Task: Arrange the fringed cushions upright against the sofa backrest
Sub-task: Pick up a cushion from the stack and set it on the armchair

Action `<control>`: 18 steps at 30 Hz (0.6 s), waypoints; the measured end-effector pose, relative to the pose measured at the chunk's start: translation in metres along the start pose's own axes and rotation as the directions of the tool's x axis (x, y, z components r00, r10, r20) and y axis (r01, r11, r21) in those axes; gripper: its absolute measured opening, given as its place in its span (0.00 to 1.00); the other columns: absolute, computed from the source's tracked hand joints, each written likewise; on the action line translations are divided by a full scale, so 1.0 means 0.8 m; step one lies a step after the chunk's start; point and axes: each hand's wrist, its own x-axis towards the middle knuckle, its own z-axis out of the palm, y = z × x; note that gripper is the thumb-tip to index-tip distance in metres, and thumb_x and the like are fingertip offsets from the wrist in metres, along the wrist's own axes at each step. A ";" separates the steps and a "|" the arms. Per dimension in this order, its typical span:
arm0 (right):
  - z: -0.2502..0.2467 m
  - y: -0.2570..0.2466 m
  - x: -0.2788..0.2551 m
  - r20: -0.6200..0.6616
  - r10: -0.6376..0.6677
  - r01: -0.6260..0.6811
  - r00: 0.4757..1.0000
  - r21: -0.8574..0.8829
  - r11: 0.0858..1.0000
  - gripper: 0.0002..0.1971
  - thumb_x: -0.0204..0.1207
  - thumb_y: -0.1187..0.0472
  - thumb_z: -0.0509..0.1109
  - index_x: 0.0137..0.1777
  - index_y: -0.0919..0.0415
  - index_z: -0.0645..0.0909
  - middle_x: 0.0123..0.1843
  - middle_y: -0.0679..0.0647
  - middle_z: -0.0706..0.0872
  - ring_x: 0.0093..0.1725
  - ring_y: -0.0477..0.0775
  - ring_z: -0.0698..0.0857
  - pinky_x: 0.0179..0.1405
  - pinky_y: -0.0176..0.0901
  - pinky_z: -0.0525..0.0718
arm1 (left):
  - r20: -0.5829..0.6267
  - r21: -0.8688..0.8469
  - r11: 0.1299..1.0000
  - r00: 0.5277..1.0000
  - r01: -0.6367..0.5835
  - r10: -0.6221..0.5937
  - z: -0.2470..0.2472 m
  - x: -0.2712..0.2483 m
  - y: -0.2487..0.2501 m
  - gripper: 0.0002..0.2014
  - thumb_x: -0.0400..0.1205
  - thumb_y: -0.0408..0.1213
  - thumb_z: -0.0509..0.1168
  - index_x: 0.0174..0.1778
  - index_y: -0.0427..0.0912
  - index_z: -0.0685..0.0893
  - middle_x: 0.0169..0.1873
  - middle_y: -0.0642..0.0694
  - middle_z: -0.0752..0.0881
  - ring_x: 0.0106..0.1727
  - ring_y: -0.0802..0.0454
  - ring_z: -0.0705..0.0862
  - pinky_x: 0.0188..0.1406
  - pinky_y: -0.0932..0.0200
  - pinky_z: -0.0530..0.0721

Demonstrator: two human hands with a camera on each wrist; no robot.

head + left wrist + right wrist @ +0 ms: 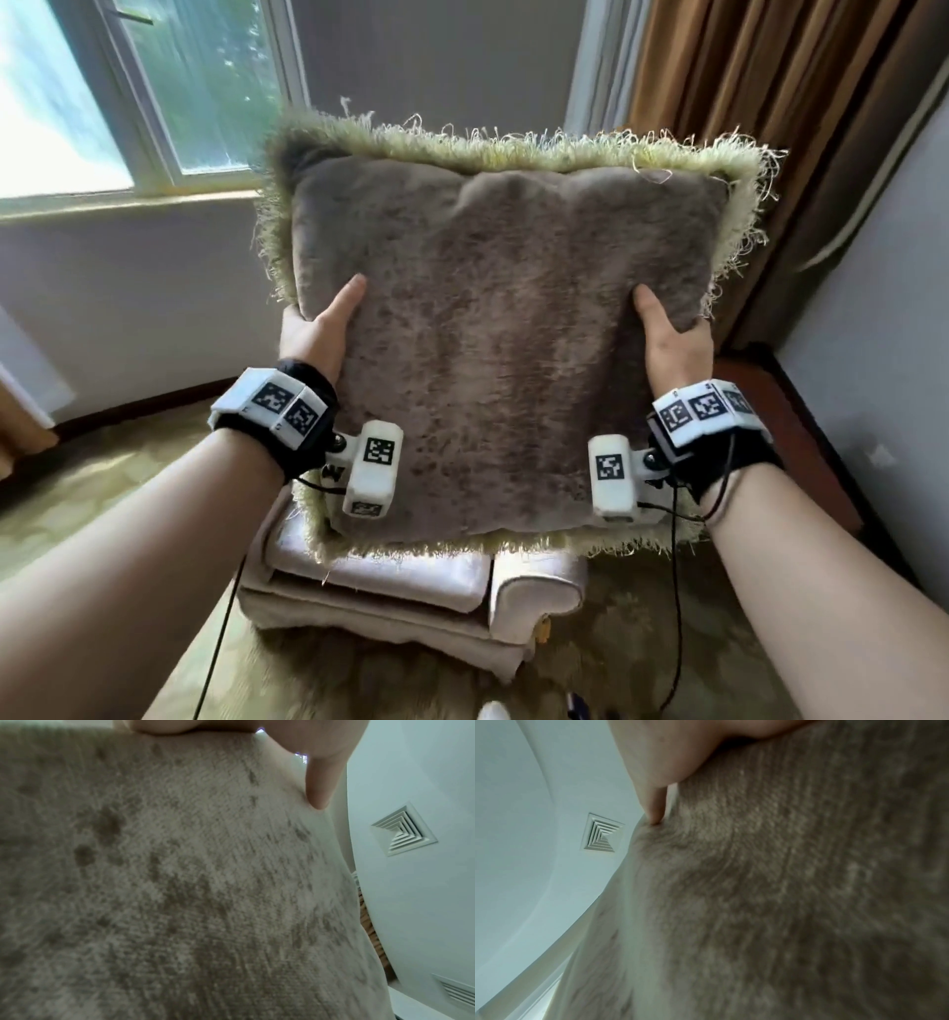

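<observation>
The fringed cushion (493,329) is held aloft above the pale sofa (411,580), pinched at 9 o'clock by the left hand (313,334) and at 3 o'clock by the right hand (672,339), so the slack plush could be let slip from such shallow edge grips.

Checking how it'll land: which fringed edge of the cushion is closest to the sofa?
The bottom fringe, hanging right over the sofa seat in the head view; the top fringe is held highest, farthest from it.

Sofa (411,580) stands on patterned carpet (128,514).
</observation>
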 end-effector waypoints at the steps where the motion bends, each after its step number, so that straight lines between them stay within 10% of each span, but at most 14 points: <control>1: 0.021 0.002 0.011 0.012 -0.018 0.018 1.000 0.012 1.000 0.51 0.63 0.29 0.74 0.78 0.63 0.70 0.76 0.55 0.77 0.76 0.54 0.74 0.75 0.35 0.65 | -0.014 0.004 1.000 1.000 -0.002 0.002 0.004 0.019 -0.001 0.58 0.43 0.74 0.84 0.68 0.48 0.84 0.58 0.48 0.93 0.58 0.43 0.93 0.65 0.41 0.90; 5: 0.120 0.005 0.077 0.086 -0.102 0.099 0.991 0.036 0.994 0.44 0.70 0.41 0.77 0.81 0.63 0.66 0.75 0.47 0.74 0.76 0.44 0.70 0.71 0.19 0.56 | -0.126 0.027 0.999 0.991 -0.031 0.034 0.014 0.111 0.019 0.58 0.44 0.75 0.84 0.69 0.48 0.84 0.59 0.47 0.93 0.59 0.42 0.93 0.66 0.40 0.89; 13: 0.275 -0.015 0.153 0.245 -0.010 -0.014 0.970 0.095 0.995 0.32 0.74 0.48 0.76 0.73 0.64 0.73 0.59 0.49 0.81 0.61 0.46 0.79 0.46 0.19 0.66 | -0.235 0.021 1.000 0.972 -0.024 0.028 -0.001 0.265 0.051 0.62 0.43 0.75 0.84 0.73 0.46 0.85 0.59 0.47 0.94 0.58 0.41 0.93 0.63 0.42 0.91; 18: 0.353 -0.007 0.171 0.230 0.068 -0.082 0.971 0.049 0.995 0.33 0.76 0.46 0.74 0.75 0.64 0.72 0.70 0.56 0.81 0.68 0.53 0.78 0.41 0.20 0.63 | -0.263 -0.017 0.997 0.962 0.078 -0.080 -0.024 0.380 0.022 0.63 0.38 0.76 0.84 0.70 0.48 0.88 0.56 0.49 0.95 0.58 0.41 0.94 0.63 0.41 0.90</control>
